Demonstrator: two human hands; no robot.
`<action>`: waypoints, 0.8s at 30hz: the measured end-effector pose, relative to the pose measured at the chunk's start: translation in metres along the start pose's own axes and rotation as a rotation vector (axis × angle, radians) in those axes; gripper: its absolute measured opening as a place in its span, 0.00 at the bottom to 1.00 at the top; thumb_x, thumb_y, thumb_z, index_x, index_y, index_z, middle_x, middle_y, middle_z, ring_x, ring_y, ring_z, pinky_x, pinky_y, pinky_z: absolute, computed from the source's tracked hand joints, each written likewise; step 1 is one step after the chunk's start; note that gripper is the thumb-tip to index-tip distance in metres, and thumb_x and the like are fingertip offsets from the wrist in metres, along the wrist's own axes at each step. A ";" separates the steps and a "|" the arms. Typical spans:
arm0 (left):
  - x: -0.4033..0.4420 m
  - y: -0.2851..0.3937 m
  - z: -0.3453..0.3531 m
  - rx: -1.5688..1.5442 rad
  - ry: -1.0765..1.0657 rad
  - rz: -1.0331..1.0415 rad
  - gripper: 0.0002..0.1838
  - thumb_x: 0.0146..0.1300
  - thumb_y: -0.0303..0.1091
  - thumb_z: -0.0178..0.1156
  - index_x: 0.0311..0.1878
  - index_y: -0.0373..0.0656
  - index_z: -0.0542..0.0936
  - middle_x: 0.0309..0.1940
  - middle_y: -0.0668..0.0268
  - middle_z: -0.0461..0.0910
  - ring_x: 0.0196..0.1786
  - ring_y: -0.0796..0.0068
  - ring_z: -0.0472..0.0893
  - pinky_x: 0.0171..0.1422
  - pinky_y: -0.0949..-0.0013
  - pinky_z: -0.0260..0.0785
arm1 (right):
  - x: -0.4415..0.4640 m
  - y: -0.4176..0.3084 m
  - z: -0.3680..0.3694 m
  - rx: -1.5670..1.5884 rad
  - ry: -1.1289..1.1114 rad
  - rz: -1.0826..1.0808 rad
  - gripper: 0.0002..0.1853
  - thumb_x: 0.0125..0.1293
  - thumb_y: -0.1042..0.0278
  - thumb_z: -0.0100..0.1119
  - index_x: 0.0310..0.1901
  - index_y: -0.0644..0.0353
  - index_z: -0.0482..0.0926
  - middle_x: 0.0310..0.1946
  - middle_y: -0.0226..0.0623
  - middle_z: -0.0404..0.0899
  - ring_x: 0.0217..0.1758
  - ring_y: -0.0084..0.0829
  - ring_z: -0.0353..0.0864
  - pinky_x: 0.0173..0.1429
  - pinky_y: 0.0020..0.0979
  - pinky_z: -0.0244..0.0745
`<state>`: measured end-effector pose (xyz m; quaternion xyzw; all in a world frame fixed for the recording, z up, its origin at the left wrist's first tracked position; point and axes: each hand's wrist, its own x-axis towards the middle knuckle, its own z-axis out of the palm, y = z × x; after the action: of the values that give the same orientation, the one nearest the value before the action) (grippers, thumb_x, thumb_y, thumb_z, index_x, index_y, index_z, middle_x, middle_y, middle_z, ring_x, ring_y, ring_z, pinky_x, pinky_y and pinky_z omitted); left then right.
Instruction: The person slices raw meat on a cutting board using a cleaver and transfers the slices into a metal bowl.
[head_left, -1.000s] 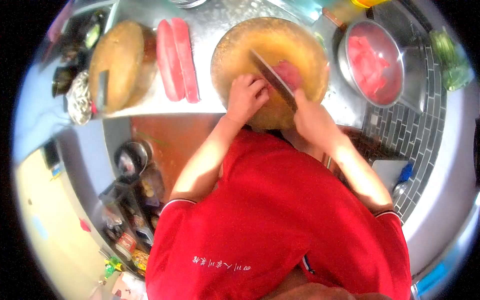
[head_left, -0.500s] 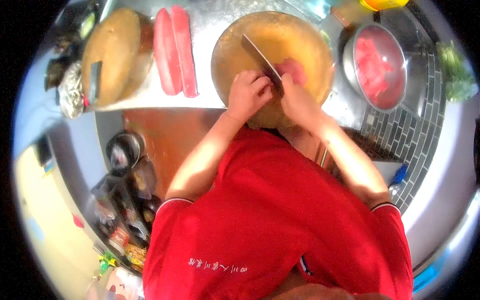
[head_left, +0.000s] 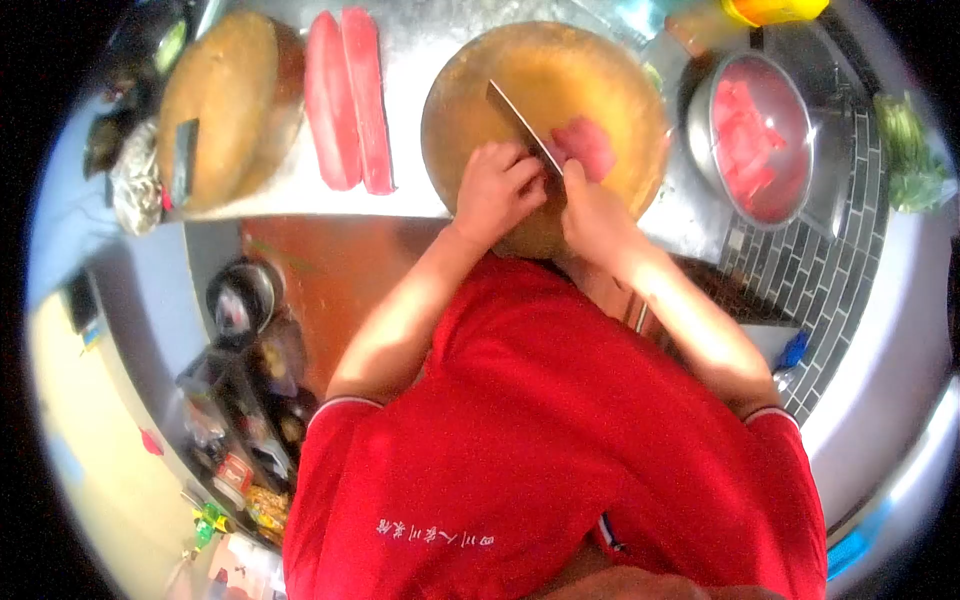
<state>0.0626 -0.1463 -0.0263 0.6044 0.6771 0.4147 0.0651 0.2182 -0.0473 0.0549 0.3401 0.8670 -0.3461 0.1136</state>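
Note:
My right hand is closed round the handle of a cleaver, whose blade points up and left across a round wooden chopping board. My left hand rests on the board just left of the blade, fingers curled; what lies under them is hidden. Against the blade's right side lies a small pile of sliced red meat, close above my right hand.
Two long strips of red meat lie on the metal counter. A steel bowl of cut meat stands at right. Another round board with a dark block is at left. Green vegetables sit far right.
More of the sliced meat shows beside the blade, and the cleaver has shifted slightly. Both hands stay in nearly the same place.

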 end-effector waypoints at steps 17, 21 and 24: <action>0.008 0.024 -0.007 0.052 -0.089 -0.057 0.07 0.59 0.29 0.69 0.41 0.42 0.85 0.46 0.60 0.82 0.54 0.53 0.80 0.60 0.54 0.73 | -0.060 0.057 -0.045 0.510 0.324 0.206 0.22 0.67 0.68 0.62 0.60 0.65 0.70 0.40 0.59 0.85 0.40 0.55 0.87 0.46 0.48 0.80; 0.017 0.043 -0.004 0.023 -0.048 -0.128 0.10 0.63 0.28 0.66 0.47 0.40 0.84 0.51 0.54 0.80 0.57 0.50 0.79 0.64 0.53 0.72 | -0.091 0.093 -0.053 0.827 0.319 0.319 0.20 0.67 0.72 0.62 0.59 0.64 0.72 0.27 0.37 0.79 0.19 0.26 0.76 0.22 0.33 0.71; 0.038 0.071 0.011 -0.044 0.033 -0.169 0.15 0.68 0.29 0.63 0.57 0.38 0.82 0.60 0.49 0.76 0.62 0.48 0.77 0.70 0.54 0.71 | -0.109 0.128 -0.033 0.896 0.279 0.373 0.21 0.67 0.72 0.62 0.61 0.63 0.71 0.24 0.34 0.76 0.17 0.24 0.73 0.18 0.31 0.68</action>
<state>0.1131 -0.1134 0.0274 0.5366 0.7174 0.4324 0.1020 0.3853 -0.0130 0.0592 0.5477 0.5644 -0.6094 -0.1006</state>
